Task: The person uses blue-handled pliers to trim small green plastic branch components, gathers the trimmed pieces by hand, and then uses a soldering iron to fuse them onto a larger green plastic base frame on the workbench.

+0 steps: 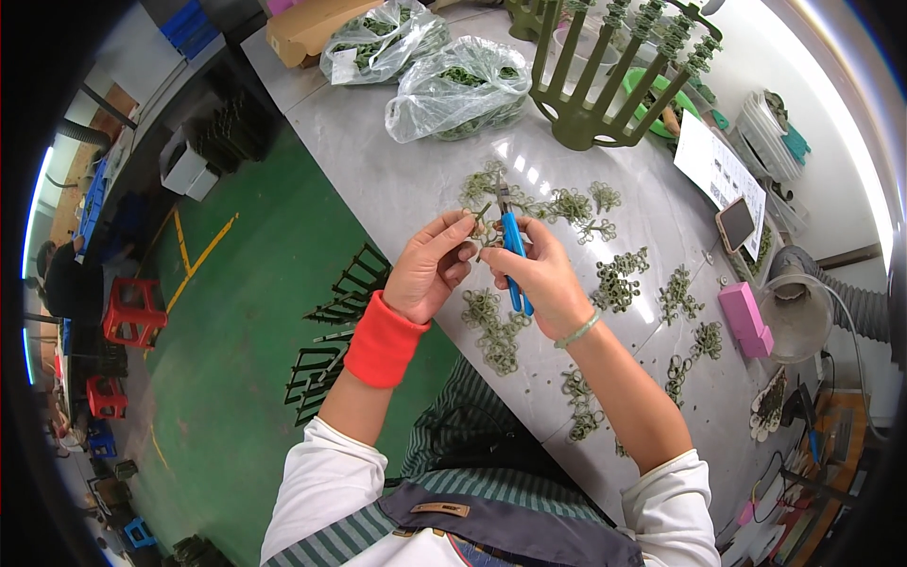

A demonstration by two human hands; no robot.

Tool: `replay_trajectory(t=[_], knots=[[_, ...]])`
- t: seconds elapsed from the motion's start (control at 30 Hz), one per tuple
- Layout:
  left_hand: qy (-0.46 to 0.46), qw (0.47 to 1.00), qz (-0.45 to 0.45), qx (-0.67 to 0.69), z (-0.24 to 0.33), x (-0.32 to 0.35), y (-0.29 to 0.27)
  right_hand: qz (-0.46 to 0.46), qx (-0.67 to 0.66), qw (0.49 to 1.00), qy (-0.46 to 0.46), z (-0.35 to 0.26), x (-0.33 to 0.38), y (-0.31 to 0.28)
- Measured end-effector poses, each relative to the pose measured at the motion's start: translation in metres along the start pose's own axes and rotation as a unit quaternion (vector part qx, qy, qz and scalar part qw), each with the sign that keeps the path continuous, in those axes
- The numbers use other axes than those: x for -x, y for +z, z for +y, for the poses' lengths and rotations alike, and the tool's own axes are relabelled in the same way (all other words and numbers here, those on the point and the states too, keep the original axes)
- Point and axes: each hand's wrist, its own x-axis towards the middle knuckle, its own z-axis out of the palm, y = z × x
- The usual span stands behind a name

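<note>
Trimming a small green plastic part over the grey bench (397, 180).
The left hand (430, 269) is pinching the green part (484, 227) in its fingers; the right hand (539, 274) is gripping blue-handled snips (511, 241).

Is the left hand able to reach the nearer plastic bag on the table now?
Probably not at once: the left hand pinches a small green part, and the bag lies farther up the table, though nothing blocks the way.

I see blue-handled snips (513, 248) held upright over the grey table, blades pointing to the far side. Just left of them is a small olive-green plastic piece (480, 227), a cluster of loops on a stem, raised off the tabletop.
</note>
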Motion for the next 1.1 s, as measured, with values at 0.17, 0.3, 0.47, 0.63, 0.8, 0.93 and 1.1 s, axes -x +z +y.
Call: replay_trajectory(t=[0.17, 0.3, 0.47, 0.63, 0.8, 0.93, 1.1], knots=[[-0.023, 0.999, -0.028, 0.037, -0.001, 0.0, -0.003, -0.004, 0.01, 1.0, -0.004, -0.002, 0.001, 0.003], [-0.046, 0.996, -0.03, 0.063, -0.002, 0.0, -0.002, 0.007, 0.026, 0.999, -0.02, -0.004, 0.002, 0.003], [-0.04, 0.997, -0.037, 0.053, -0.002, -0.002, -0.004, 0.008, 0.059, 0.998, -0.014, -0.006, 0.0, -0.002], [-0.021, 0.999, -0.031, 0.039, 0.002, -0.001, -0.013, -0.011, 0.094, 0.996, 0.005, 0.0, -0.007, -0.005], [0.023, 0.998, 0.057, -0.033, 0.006, 0.001, -0.02, 0.009, 0.161, 0.985, 0.053, 0.013, -0.024, -0.009], [0.079, 0.992, 0.068, -0.067, 0.012, 0.01, -0.019, 0.021, 0.171, 0.985, 0.012, 0.008, -0.019, -0.004], [0.149, 0.983, 0.04, -0.1, 0.013, 0.019, -0.016, -0.101, -0.037, 0.993, 0.049, 0.006, 0.024, -0.015]])
